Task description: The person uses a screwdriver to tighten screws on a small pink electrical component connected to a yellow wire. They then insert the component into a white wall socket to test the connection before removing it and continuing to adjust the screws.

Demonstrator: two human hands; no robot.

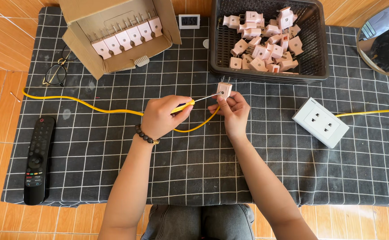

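The left hand [161,116] is closed around the yellow handle of a screwdriver [193,102], fingers curled tight with the thumb on top; the right hand [232,113] pinches a plug [224,90] between thumb and fingertips, the remaining fingers folded beneath it. The screwdriver shaft runs from the left fingers rightward and slightly away from the person, its long axis nearly level; its tip meets the near-left face of the plug, so the plug lies just beyond the shaft's end and directly above the right fingertips. The right hand is the nearer hand to the plug, being in contact with it; the left hand reaches it only through the tool. The plug is a small pale pink block with two metal prongs pointing away from the person. A yellow cable [87,106] passes under both hands, sagging toward the person between them, and runs far left of the left fingers; a yellow length also joins a white socket block [320,122] lying to the right of the right fingers. Beyond the right fingers stands a black basket [313,66] heaped with loose pink plugs [265,42]; beyond the left fingers lies an open cardboard box [87,18] holding a row of plugs [125,38]. A small clock [189,21] sits between box and basket; spectacles [56,73] and a remote control [37,160] lie well left of the left hand; all rest on a dark checked cloth [194,173].
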